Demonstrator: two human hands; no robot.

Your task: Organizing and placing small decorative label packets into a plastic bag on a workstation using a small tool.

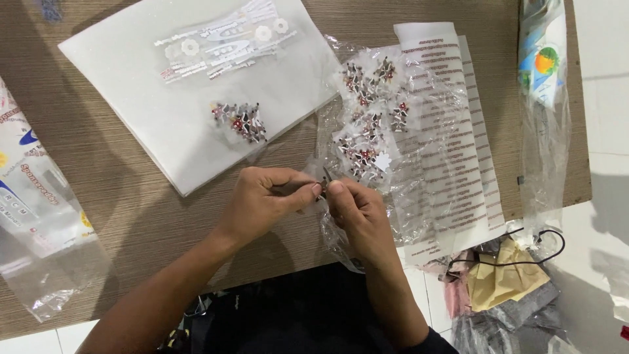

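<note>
My left hand (265, 200) and my right hand (357, 213) meet above the near part of a brown wooden board (131, 190). Both pinch one small dark metal part (325, 176) between their fingertips. Just beyond the fingers lies a crinkled clear plastic bag (367, 111) holding several small red, white and black pieces (370, 157). To the upper left, a small heap of the same pieces (241, 120) rests on a white sheet (164, 111).
A clear sticker sheet (223, 40) lies on the white sheet. White printed strips (452, 137) sit to the right, a long plastic-wrapped item (542, 78) at the far right. Another printed plastic bag (33, 203) is at left. Cloth and a black cord (511, 265) lie on the floor.
</note>
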